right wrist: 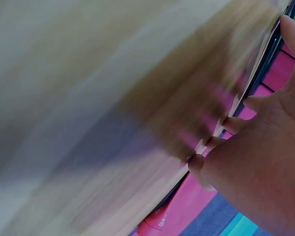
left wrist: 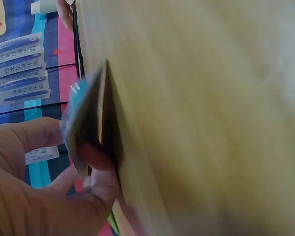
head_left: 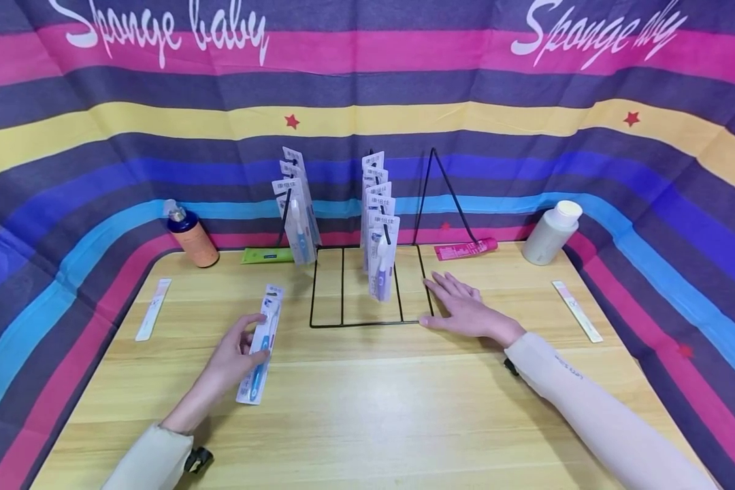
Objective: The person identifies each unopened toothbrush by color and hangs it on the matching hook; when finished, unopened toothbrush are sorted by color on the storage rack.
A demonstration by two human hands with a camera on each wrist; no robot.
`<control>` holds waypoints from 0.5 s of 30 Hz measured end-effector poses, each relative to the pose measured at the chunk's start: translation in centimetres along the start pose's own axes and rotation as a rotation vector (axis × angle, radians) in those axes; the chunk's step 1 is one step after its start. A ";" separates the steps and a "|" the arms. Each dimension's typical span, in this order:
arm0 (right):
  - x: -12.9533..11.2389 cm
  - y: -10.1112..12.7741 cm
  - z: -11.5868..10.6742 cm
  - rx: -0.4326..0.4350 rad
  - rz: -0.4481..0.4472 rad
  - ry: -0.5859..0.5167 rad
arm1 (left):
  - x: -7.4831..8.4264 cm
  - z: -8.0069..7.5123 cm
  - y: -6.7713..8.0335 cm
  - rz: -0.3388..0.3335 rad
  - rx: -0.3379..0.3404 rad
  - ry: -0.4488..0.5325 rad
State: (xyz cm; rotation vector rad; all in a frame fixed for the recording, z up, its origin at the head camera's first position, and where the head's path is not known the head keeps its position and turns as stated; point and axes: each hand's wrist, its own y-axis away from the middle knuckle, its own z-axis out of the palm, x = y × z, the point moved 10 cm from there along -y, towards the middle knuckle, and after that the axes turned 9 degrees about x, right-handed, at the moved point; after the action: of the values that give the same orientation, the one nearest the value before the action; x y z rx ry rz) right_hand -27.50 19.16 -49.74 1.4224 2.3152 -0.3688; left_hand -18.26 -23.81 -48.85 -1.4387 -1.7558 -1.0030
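Observation:
In the head view, my left hand [head_left: 229, 361] pinches a packaged toothbrush [head_left: 266, 342] with a blue handle by its edges, over the left half of the table. The left wrist view shows the pack [left wrist: 86, 115] edge-on between thumb and fingers, tilted close over the wood. A black wire rack [head_left: 367, 325] stands at the middle back. My right hand [head_left: 468, 313] lies spread at its right side, fingers reaching the base wire. Packaged toothbrushes with a purple one in front [head_left: 382, 262] hang from the middle hook; others with blue handles [head_left: 300, 228] hang from the left hook.
A green tube [head_left: 266, 256] and an orange-and-blue pump bottle [head_left: 196, 238] are at the back left. Behind the right hand are a pink tube [head_left: 465, 250] and a grey bottle [head_left: 551, 235]. Narrow white packets lie at the left [head_left: 154, 309] and right [head_left: 577, 311] edges.

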 end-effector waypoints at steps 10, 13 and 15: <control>0.0 0.1 -0.1 0.008 -0.004 0.006 | -0.3 -0.7 0.3 -0.042 0.095 0.207; 0.0 0.1 -0.1 0.008 -0.003 0.005 | 0.2 -1.7 0.5 -0.012 0.192 0.314; 0.0 0.1 -0.1 0.008 -0.004 0.004 | 0.6 -2.2 0.7 0.011 0.245 0.359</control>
State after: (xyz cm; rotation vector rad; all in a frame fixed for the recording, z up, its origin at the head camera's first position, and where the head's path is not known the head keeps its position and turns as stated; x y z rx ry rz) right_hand -27.40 19.27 -49.66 1.4239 2.3222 -0.3778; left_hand -17.66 -25.38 -47.14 -1.0416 -1.5437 -0.9363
